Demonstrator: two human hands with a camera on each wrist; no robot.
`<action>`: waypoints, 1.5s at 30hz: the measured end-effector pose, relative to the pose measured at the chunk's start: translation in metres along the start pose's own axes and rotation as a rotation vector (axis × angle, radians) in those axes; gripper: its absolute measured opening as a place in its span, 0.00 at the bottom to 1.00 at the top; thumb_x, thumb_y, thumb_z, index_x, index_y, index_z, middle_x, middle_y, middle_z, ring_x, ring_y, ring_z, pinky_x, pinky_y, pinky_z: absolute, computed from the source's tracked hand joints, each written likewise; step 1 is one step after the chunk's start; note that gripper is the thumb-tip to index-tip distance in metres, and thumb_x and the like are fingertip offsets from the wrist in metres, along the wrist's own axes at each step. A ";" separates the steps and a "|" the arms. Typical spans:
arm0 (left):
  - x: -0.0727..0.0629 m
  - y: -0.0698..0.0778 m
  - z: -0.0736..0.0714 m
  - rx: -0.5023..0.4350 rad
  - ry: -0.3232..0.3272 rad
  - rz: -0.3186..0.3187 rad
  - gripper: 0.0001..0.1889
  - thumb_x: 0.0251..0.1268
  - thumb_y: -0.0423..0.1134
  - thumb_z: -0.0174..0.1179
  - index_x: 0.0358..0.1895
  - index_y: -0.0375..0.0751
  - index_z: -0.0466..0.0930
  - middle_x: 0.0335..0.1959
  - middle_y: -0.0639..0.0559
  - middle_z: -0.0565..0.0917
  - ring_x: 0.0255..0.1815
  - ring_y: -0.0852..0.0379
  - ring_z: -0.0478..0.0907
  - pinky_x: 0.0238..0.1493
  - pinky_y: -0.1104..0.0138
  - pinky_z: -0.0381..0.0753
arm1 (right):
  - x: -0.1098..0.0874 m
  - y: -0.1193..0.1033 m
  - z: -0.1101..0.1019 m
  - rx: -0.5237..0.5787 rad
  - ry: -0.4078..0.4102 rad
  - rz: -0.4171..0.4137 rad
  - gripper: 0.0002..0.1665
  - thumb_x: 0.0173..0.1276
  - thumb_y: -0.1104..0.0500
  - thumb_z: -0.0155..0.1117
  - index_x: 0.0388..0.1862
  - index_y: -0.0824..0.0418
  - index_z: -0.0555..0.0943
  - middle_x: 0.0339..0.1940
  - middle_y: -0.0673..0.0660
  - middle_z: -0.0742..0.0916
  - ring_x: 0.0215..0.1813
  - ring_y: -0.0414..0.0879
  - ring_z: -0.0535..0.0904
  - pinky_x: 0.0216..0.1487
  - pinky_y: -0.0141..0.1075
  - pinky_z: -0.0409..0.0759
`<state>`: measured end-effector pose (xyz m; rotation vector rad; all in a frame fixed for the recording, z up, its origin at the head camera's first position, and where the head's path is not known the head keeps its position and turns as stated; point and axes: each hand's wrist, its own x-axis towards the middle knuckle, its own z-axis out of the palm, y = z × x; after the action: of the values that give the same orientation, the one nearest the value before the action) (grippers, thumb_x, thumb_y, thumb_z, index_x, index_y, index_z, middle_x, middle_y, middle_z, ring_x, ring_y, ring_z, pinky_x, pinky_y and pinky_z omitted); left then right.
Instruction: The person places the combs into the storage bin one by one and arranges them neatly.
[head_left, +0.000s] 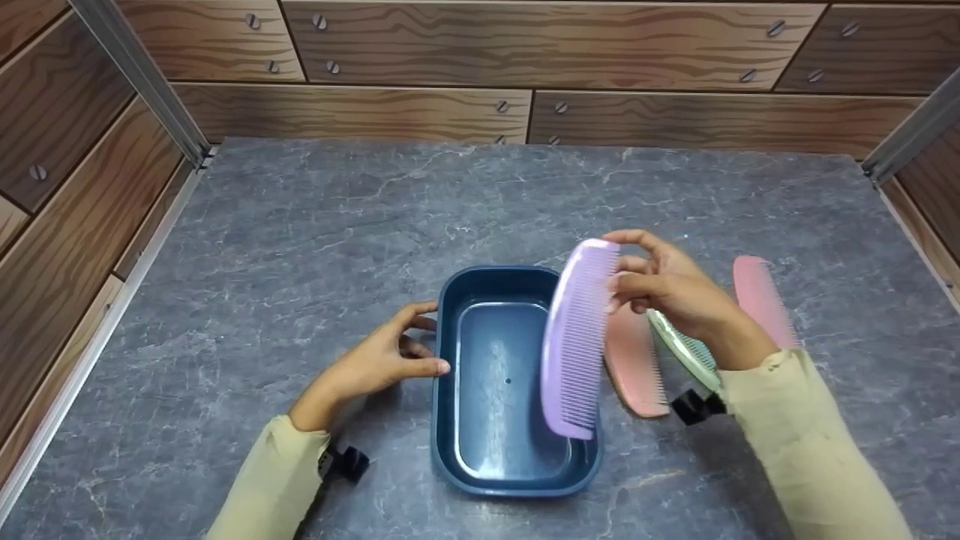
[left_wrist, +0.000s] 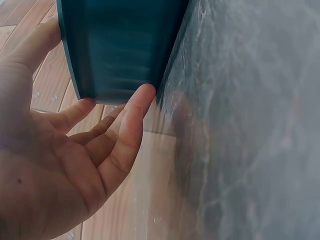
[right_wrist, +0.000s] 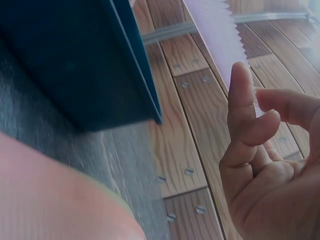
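the right hand (head_left: 675,292) pinches the purple comb (head_left: 579,345) by its upper end, thumb and fingers on the toothed side. the comb is held up over the right part of the blue box (head_left: 517,489), roughly lengthwise with it, teeth facing right. the left hand (head_left: 382,352) is spread wide at the box's left side, thumb on the rim and fingers along the outer wall. just right of the box lies a salmon comb (head_left: 636,367), its top hidden by the right hand. beside it is a green comb (head_left: 681,346), partly covered by hand and sleeve (head_left: 802,427). farther right, a pink comb (head_left: 756,292) lies aslant. all three rest on the grey, veined bench (head_left: 337,210). plank-patterned walls (head_left: 420,45) stand behind and at both sides.
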<state>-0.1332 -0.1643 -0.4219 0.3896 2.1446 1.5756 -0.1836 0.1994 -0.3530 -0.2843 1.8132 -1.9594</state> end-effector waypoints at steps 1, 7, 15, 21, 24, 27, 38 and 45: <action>0.000 0.000 0.000 0.000 -0.002 0.002 0.46 0.56 0.44 0.71 0.74 0.43 0.53 0.65 0.35 0.69 0.47 0.53 0.81 0.50 0.64 0.82 | 0.002 0.000 0.003 -0.028 -0.001 0.010 0.28 0.64 0.74 0.58 0.60 0.55 0.64 0.34 0.49 0.87 0.24 0.41 0.84 0.22 0.24 0.68; 0.000 -0.001 -0.001 0.000 -0.002 0.004 0.46 0.56 0.43 0.70 0.74 0.41 0.53 0.64 0.34 0.69 0.47 0.52 0.81 0.49 0.65 0.82 | 0.013 0.000 0.018 -0.156 -0.050 0.031 0.30 0.65 0.70 0.58 0.64 0.59 0.60 0.37 0.51 0.86 0.26 0.42 0.85 0.22 0.26 0.67; 0.000 -0.001 -0.002 -0.015 -0.003 0.003 0.45 0.57 0.43 0.70 0.74 0.42 0.53 0.64 0.34 0.69 0.46 0.53 0.82 0.50 0.65 0.82 | 0.025 0.004 0.038 -0.190 -0.119 0.056 0.32 0.66 0.69 0.60 0.65 0.60 0.59 0.39 0.53 0.84 0.27 0.43 0.86 0.25 0.29 0.74; 0.000 0.000 -0.001 -0.022 0.002 -0.007 0.45 0.56 0.44 0.70 0.74 0.43 0.53 0.64 0.35 0.69 0.46 0.52 0.83 0.50 0.64 0.82 | 0.032 0.009 0.055 -0.249 -0.148 0.097 0.30 0.66 0.69 0.59 0.63 0.60 0.58 0.38 0.51 0.84 0.28 0.42 0.86 0.24 0.27 0.69; 0.000 0.001 0.000 -0.023 0.004 -0.016 0.45 0.56 0.44 0.71 0.74 0.45 0.54 0.64 0.36 0.70 0.46 0.52 0.82 0.51 0.63 0.82 | 0.035 0.013 0.062 -0.270 -0.162 0.113 0.31 0.65 0.69 0.58 0.63 0.60 0.58 0.38 0.50 0.84 0.28 0.42 0.86 0.24 0.27 0.70; 0.000 0.002 0.001 -0.026 0.003 -0.025 0.45 0.56 0.44 0.71 0.74 0.46 0.54 0.64 0.37 0.70 0.46 0.52 0.82 0.51 0.63 0.82 | 0.037 0.017 0.069 -0.276 -0.175 0.126 0.31 0.65 0.69 0.58 0.63 0.61 0.58 0.38 0.51 0.84 0.28 0.43 0.86 0.23 0.28 0.70; 0.000 0.002 0.002 -0.023 0.008 -0.056 0.45 0.55 0.46 0.71 0.74 0.47 0.54 0.65 0.38 0.70 0.47 0.52 0.82 0.53 0.61 0.81 | 0.043 0.024 0.083 -0.316 -0.195 0.135 0.32 0.64 0.71 0.58 0.63 0.62 0.58 0.40 0.56 0.83 0.28 0.45 0.86 0.24 0.30 0.71; 0.000 0.001 0.001 -0.020 0.001 -0.047 0.46 0.56 0.47 0.71 0.75 0.47 0.53 0.65 0.37 0.69 0.48 0.52 0.82 0.52 0.61 0.81 | 0.047 0.027 0.088 -0.325 -0.210 0.148 0.32 0.64 0.70 0.59 0.63 0.61 0.58 0.41 0.57 0.81 0.28 0.45 0.86 0.23 0.29 0.72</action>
<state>-0.1327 -0.1638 -0.4214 0.3296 2.1216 1.5709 -0.1806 0.0986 -0.3771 -0.4280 1.9460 -1.4733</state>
